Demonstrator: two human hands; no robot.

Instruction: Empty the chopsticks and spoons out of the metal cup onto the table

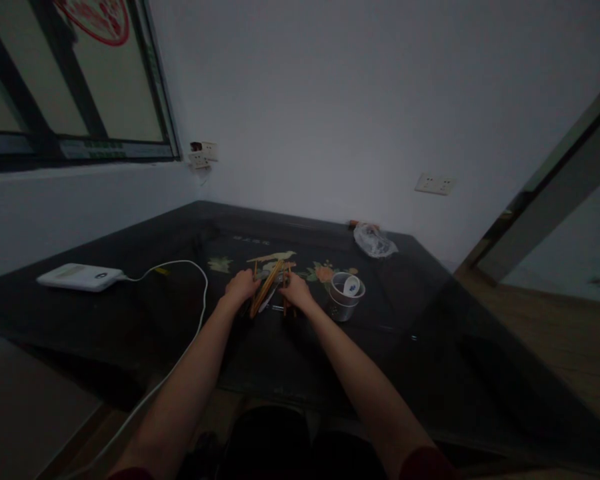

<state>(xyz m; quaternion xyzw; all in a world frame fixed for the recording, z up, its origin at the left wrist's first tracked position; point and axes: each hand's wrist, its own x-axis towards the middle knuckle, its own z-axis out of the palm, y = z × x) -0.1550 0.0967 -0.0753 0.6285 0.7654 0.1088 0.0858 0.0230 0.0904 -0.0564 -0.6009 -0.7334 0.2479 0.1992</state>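
Several sticks (pixel 267 291) between both grips (pixel 242 287) (pixel 297 291)

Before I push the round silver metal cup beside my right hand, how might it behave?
The round silver metal cup probably keeps its shape, given its metallic sheen. Its curved wall suggests it could roll if tipped. The small white rounded object inside might shift.

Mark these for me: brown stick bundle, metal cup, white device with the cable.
Brown stick bundle (pixel 267 289): head view, mid-length of the slanted sticks.
Metal cup (pixel 343 308): head view, outer wall facing the camera.
White device (pixel 83 275): head view, middle of its upper face.
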